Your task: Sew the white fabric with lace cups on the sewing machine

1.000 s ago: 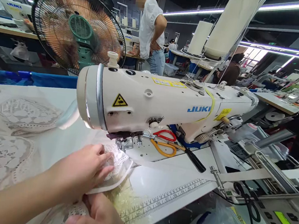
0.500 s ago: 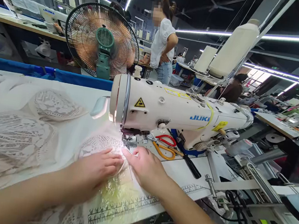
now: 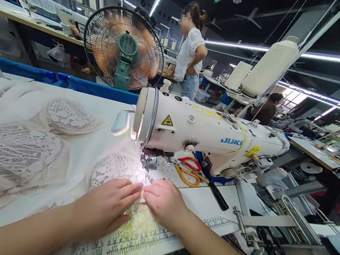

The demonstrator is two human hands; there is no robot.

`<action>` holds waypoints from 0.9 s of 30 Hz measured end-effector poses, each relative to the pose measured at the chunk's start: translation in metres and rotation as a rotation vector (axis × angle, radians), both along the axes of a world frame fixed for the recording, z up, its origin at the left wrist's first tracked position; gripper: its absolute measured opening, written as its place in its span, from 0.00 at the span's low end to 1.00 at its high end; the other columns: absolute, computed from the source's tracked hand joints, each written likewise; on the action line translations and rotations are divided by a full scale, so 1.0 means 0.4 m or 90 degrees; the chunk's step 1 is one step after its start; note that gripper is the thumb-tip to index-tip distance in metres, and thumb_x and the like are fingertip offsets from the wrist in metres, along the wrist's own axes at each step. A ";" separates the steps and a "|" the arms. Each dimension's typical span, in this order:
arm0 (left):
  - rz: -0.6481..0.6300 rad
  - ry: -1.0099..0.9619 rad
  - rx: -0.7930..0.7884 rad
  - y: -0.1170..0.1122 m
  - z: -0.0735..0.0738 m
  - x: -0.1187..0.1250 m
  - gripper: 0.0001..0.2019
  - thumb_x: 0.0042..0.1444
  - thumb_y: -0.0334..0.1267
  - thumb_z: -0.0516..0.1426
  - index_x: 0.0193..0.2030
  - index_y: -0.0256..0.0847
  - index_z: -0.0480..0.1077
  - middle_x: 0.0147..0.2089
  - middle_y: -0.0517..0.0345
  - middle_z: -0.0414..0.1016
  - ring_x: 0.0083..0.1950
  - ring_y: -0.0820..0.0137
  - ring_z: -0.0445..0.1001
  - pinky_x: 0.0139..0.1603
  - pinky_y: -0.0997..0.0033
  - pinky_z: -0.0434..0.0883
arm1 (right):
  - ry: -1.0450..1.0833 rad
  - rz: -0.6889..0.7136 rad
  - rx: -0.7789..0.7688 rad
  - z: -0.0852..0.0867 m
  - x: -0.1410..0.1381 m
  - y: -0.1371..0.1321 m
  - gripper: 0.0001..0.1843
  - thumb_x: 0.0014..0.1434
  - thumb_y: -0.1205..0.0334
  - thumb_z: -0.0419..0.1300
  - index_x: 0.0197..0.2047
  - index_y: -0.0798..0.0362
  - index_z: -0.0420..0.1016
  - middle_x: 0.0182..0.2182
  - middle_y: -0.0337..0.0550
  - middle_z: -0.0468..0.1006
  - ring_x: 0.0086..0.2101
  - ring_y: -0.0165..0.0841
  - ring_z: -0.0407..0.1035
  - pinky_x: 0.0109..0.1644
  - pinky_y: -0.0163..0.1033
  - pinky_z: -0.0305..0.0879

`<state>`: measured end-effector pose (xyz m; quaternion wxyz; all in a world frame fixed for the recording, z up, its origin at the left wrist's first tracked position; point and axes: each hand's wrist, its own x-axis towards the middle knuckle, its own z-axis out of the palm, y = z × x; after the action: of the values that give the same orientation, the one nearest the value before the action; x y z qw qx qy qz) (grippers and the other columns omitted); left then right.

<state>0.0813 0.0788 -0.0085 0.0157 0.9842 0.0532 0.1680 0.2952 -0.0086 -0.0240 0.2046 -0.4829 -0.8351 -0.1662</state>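
White lace fabric (image 3: pixel 108 167) lies under the needle area of a white sewing machine (image 3: pixel 200 127), lit by its lamp. My left hand (image 3: pixel 112 203) rests on the fabric's near edge, fingers stretched out and thumb apart below. Close against it, my right hand (image 3: pixel 164 202) is closed, its fingertips pinching the fabric edge just in front of the presser foot (image 3: pixel 147 162). A thin metal piece (image 3: pixel 148 176) shows between the foot and my right fingers; whether I hold it cannot be seen.
More lace pieces (image 3: pixel 23 147) spread over the table at left. Red-handled (image 3: pixel 190 162) and yellow-handled scissors (image 3: pixel 187 176) and a black-handled tool (image 3: pixel 219 196) lie beneath the machine arm. A ruler strip (image 3: pixel 141 241) runs along the front edge. Behind are a fan (image 3: pixel 125 48) and a standing person (image 3: pixel 192 52).
Both hands have drawn slightly back toward the front edge, away from the needle. My right fingers have closed together on the fabric edge, and my left thumb now shows apart. The view has shifted a little.
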 end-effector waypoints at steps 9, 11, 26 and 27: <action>-0.102 -0.019 -0.034 0.064 0.012 0.011 0.16 0.61 0.33 0.54 0.55 0.42 0.72 0.58 0.57 0.79 0.50 0.58 0.74 0.48 0.55 0.71 | -0.002 -0.013 -0.023 -0.002 -0.007 -0.009 0.06 0.59 0.71 0.58 0.31 0.53 0.71 0.34 0.40 0.80 0.32 0.33 0.66 0.33 0.40 0.57; -0.122 -0.038 -0.032 0.081 0.010 0.016 0.15 0.62 0.33 0.53 0.55 0.43 0.72 0.57 0.56 0.79 0.52 0.58 0.73 0.52 0.55 0.69 | -0.009 -0.023 -0.050 0.005 -0.009 -0.012 0.05 0.60 0.71 0.58 0.33 0.53 0.72 0.36 0.42 0.81 0.35 0.34 0.67 0.35 0.40 0.59; -0.201 -0.088 -0.027 0.183 -0.004 0.063 0.15 0.63 0.27 0.48 0.48 0.42 0.74 0.48 0.52 0.82 0.46 0.58 0.76 0.45 0.57 0.71 | -0.099 -0.190 -0.101 0.059 -0.040 0.047 0.03 0.57 0.69 0.58 0.34 0.54 0.73 0.29 0.45 0.71 0.32 0.36 0.61 0.34 0.41 0.53; -0.194 -0.085 -0.022 0.189 -0.008 0.064 0.15 0.63 0.27 0.48 0.48 0.41 0.74 0.47 0.51 0.82 0.44 0.59 0.76 0.44 0.57 0.71 | -0.101 -0.198 -0.114 0.063 -0.042 0.054 0.03 0.56 0.69 0.58 0.33 0.53 0.73 0.29 0.45 0.71 0.32 0.36 0.61 0.34 0.41 0.52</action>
<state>0.1071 0.1542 -0.0115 0.0616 0.9671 -0.0952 0.2278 0.2783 0.0129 0.0011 0.0662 -0.6078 -0.7754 -0.1583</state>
